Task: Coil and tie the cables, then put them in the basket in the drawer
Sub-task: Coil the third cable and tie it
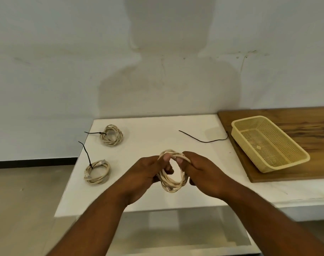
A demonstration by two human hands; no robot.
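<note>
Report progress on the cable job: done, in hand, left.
Done: two cable coils, far coil and near coil, lie on the white table, each with a black tie. In hand: the left hand and right hand hold a third coil, untied; a loose black tie lies on the table. Left: tie it, then move all three into the basket, which holds no cables.

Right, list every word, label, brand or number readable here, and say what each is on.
No readable text anywhere in this view.
On the basket: a pale patch on its floor may be a sticker; too small to read.
On the held coil, far tied coil, near tied coil and loose black tie: no print visible.
</note>
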